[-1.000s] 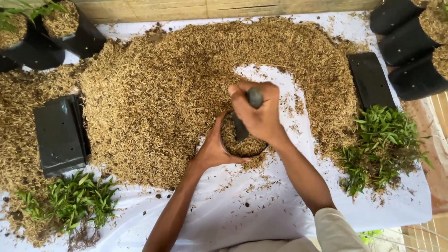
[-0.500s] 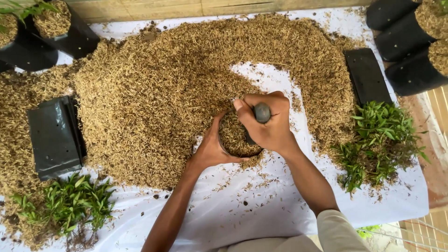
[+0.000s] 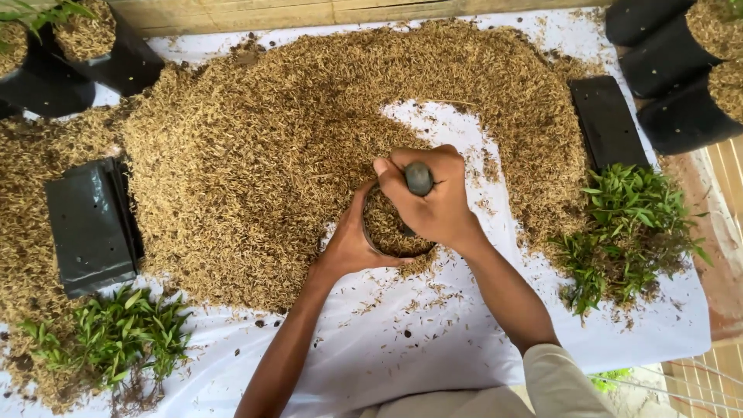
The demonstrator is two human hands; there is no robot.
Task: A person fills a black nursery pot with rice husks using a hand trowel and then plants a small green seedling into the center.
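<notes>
White sheeting [image 3: 464, 348] carries the husk heap [image 3: 255, 162]. My left hand [image 3: 348, 248] cups the filled black bag [image 3: 391, 228] beside it; my right hand [image 3: 433, 197] grips a dark rod [image 3: 419, 178] inside. Hard pressing could split the bag.

Left hand [image 3: 348, 246] cupping a husk-filled bag [image 3: 395, 228], right hand [image 3: 433, 203] fisted around a dark stick [image 3: 419, 178] inside it.

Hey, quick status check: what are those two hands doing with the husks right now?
Right hand gripping a dark rod, end down in the small bag. Left hand cupping the bag's side. Bag full of husks; big husk pile beside it. Nothing blocking.
</notes>
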